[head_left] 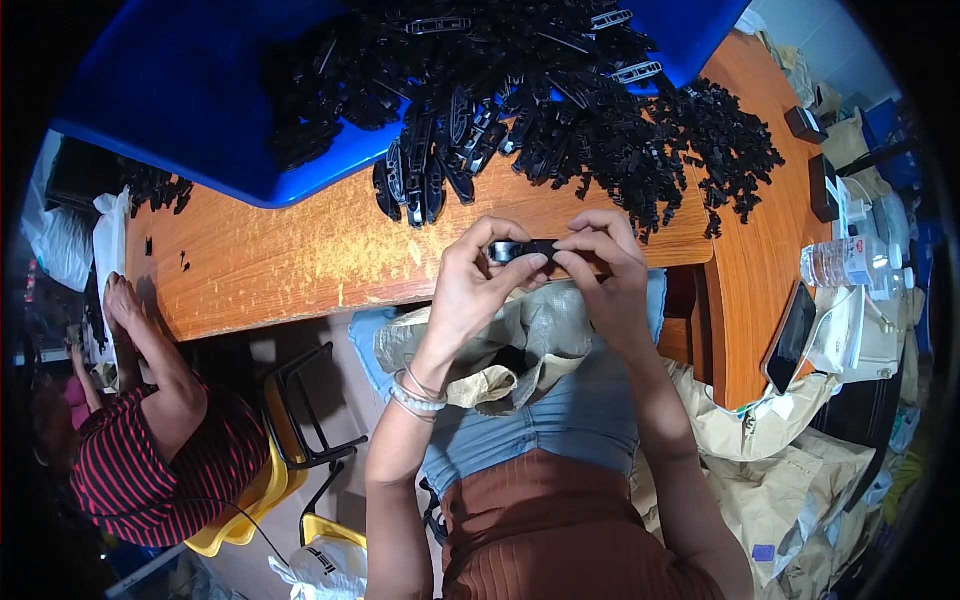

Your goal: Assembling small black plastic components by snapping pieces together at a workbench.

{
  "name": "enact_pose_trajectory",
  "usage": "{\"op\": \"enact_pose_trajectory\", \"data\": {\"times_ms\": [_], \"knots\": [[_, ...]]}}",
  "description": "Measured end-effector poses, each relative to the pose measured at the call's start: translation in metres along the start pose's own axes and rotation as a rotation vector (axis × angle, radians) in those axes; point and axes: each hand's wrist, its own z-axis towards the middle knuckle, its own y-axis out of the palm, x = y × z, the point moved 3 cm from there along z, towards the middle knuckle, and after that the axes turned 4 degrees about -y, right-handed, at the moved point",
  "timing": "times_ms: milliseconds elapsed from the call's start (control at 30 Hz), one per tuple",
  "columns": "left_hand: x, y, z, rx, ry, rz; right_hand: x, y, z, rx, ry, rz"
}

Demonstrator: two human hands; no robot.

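Just off the table's near edge, both my hands grip one small black plastic part [505, 250], long and narrow with a shiny end. My left hand [478, 275] pinches its left end between thumb and fingers. On its right end, the thumb and fingertips of my right hand [608, 265] press together. My fingers cover much of the part. Beyond my hands, several longer black plastic pieces [415, 175] lie on the wooden table [330, 245]. A heap of small black clips [620, 150] spreads to the right of them.
A blue bin [180, 110] full of black parts tips toward me. An open sack [540, 330] lies across my lap. At the right are a phone [790, 338], a plastic bottle [840, 262] and paper bags [780, 500]. Another person in a striped top [165, 465] sits at the left.
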Motion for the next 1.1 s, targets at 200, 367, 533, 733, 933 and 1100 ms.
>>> {"op": "enact_pose_trajectory", "data": {"times_ms": [200, 367, 533, 733, 933, 1100], "knots": [[-0.001, 0.000, -0.007, -0.055, 0.004, 0.077, 0.014, 0.001, -0.014, -0.204, 0.551, 0.494], [-0.001, -0.002, -0.006, -0.066, 0.083, 0.167, 0.008, -0.007, -0.018, -0.198, 0.413, 0.470], [0.001, -0.033, 0.012, 0.039, 0.043, 0.462, 0.019, -0.018, -0.021, -0.485, 0.307, 0.314], [0.017, -0.034, 0.049, 0.649, 0.317, 1.438, 0.032, -0.017, 0.038, -0.042, -0.225, -0.586], [0.009, -0.038, 0.031, 0.610, 0.213, 1.323, 0.035, -0.010, 0.045, -0.119, -0.310, -0.759], [-0.007, -0.043, 0.008, 0.492, 0.163, 0.533, 0.016, -0.003, 0.035, -0.017, -0.354, -0.391]]}}
